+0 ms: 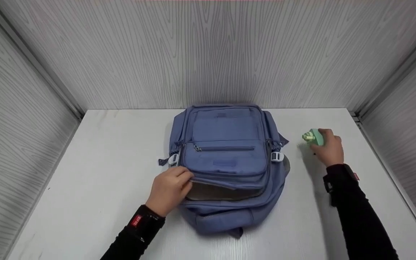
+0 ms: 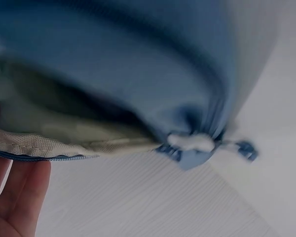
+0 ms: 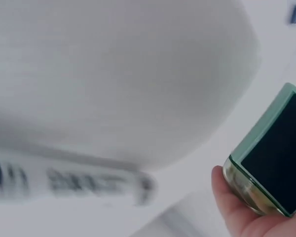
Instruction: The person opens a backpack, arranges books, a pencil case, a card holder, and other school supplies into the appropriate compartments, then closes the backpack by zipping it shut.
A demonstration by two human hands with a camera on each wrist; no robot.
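Observation:
A blue backpack (image 1: 226, 126) lies on the white table, its main compartment gaping at the near side. My left hand (image 1: 170, 189) pinches the zippered edge of that opening at its left corner. In the left wrist view, fingertips (image 2: 32, 187) show below the pale lining (image 2: 64, 140). To the right of the backpack, my right hand (image 1: 329, 148) grips a small mint-green block-shaped object (image 1: 316, 137) with pale yellow-green bits on one end. The right wrist view shows its dark flat face (image 3: 281, 158) and a shiny gold-toned side; its exact kind is unclear.
Grey wood-grain panels (image 1: 208, 54) stand behind and on both sides of the table (image 1: 121, 144). White buckles (image 1: 277, 156) and straps sit at the backpack's sides. A blurred white strip with dark marks (image 3: 64, 177) crosses the right wrist view.

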